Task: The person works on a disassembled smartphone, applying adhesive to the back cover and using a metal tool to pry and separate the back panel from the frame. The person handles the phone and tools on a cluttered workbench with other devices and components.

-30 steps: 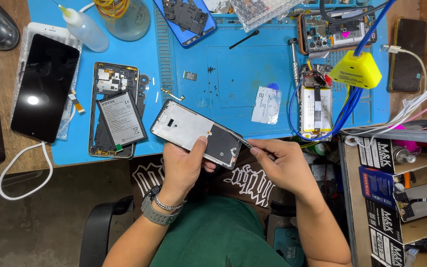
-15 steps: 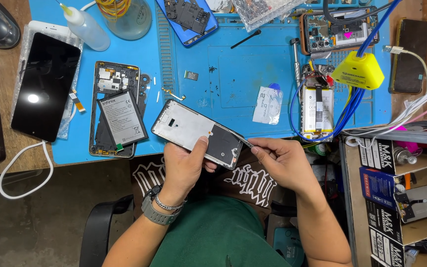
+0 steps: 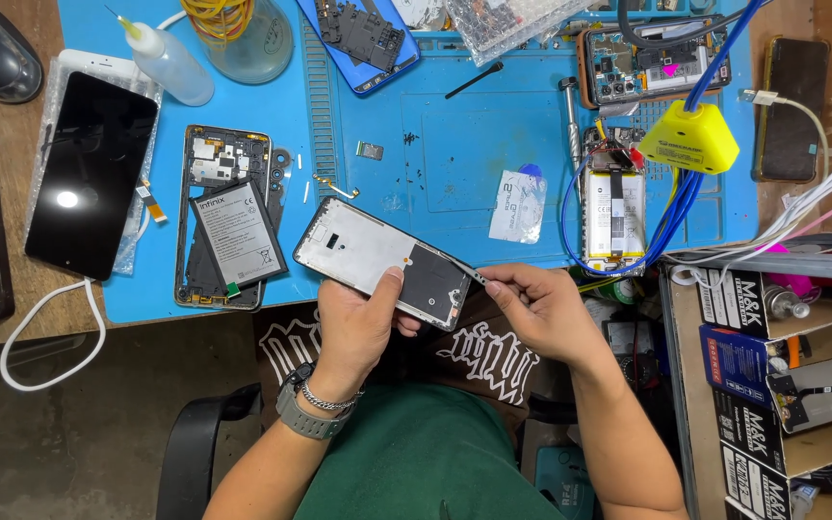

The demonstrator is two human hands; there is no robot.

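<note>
The blue work mat [image 3: 493,164] covers the bench, with an opened phone with its battery [image 3: 228,226] lying on its left part. Above the mat's near edge, the phone frame [image 3: 387,262] is held inner side up, its long axis running from upper left down to lower right. The left hand [image 3: 358,323] grips it from below, thumb on top. The right hand [image 3: 541,308] pinches a thin metal tool [image 3: 469,271] against the frame's lower-right end
</note>
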